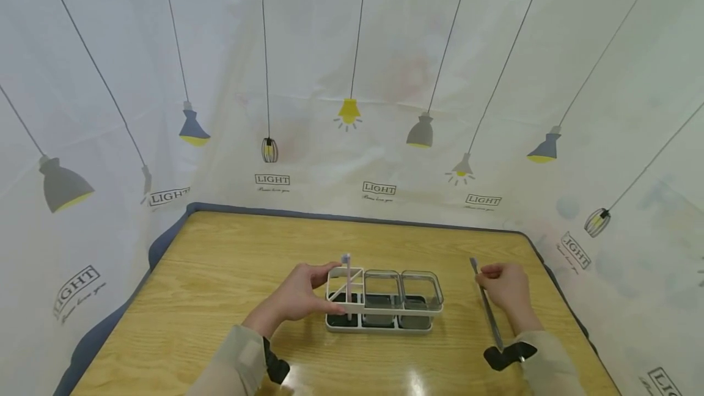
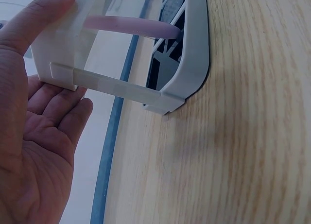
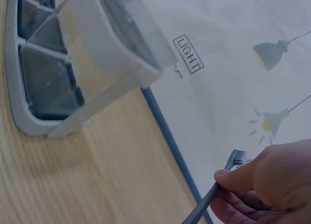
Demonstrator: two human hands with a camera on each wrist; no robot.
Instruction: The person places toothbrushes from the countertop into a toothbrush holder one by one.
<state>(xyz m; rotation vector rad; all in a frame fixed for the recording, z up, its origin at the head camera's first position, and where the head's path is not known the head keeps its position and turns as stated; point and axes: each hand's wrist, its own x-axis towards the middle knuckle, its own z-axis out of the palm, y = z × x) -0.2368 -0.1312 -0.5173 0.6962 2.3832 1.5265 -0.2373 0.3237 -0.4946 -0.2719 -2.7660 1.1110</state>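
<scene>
A white two-tier toothbrush holder stands on the table, with two clear cups side by side in its middle and right places. My left hand grips the holder's upper left end, thumb on one side and fingers on the other. In that left section a pink toothbrush stands upright, its lower end at the dark base tray. To the right of the holder, my right hand pinches a dark grey toothbrush between thumb and fingers. This brush is tilted, bristle end up, apart from the holder.
The wooden table has a dark blue edge along its back. Behind and at both sides hangs a white curtain printed with lamps and the word LIGHT. A black strap sits at the right wrist.
</scene>
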